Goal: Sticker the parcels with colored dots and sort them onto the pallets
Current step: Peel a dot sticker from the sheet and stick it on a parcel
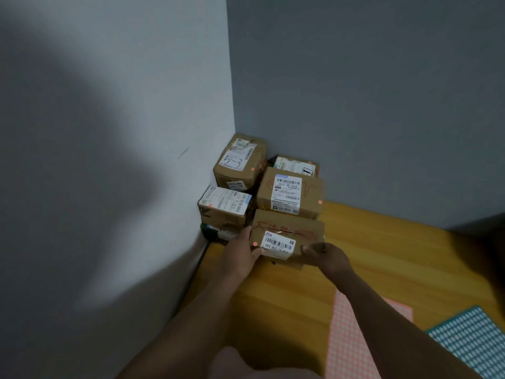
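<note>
I hold a flat brown cardboard parcel [287, 231] with red writing, a white barcode label and a red dot sticker [255, 244] near its left front corner. My left hand [243, 248] grips its left end and my right hand [325, 255] grips its right front edge. The parcel sits at the front of a stack of parcels in the room corner. Behind it are a labelled box [289, 194] with a red dot, a box marked "5-3" [240, 162], a smaller box [222, 207] and a rear box [296, 165], each carrying a red dot.
Two grey walls meet behind the stack. The floor [382, 242] is yellow wood. A sheet of red dot stickers [349, 337] and a sheet of green-blue dot stickers [475, 340] lie on the floor at lower right. A dark object [210, 233] sits under the stack.
</note>
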